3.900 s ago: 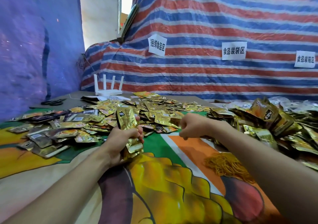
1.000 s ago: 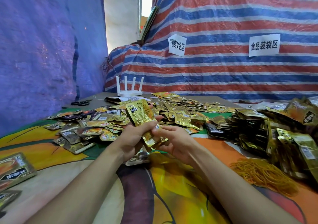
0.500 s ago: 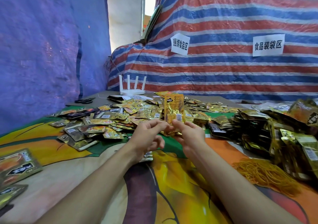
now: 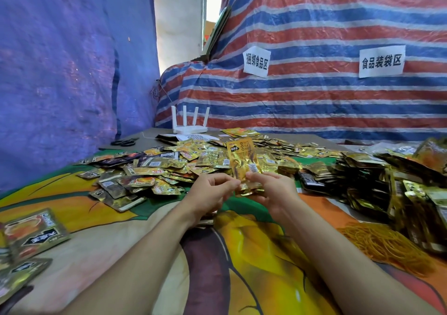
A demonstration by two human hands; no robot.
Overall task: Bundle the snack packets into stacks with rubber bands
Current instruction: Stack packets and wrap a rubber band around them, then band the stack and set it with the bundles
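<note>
At frame centre our left hand (image 4: 211, 193) and right hand (image 4: 274, 192) pinch an upright stack of gold packets (image 4: 242, 161), fingers curled on its lower end; rubber bands (image 4: 387, 249) lie lower right

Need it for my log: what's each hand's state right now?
Left hand: pinches the packet stack at its lower edge.
Right hand: grips the same stack.

- A red, white and blue striped tarp (image 4: 338, 101) covers the back.
- Left of the tarp, a bright window (image 4: 214, 7) in a pale wall.
- Further left of the tarp, a blue sheet (image 4: 60, 72).
</note>
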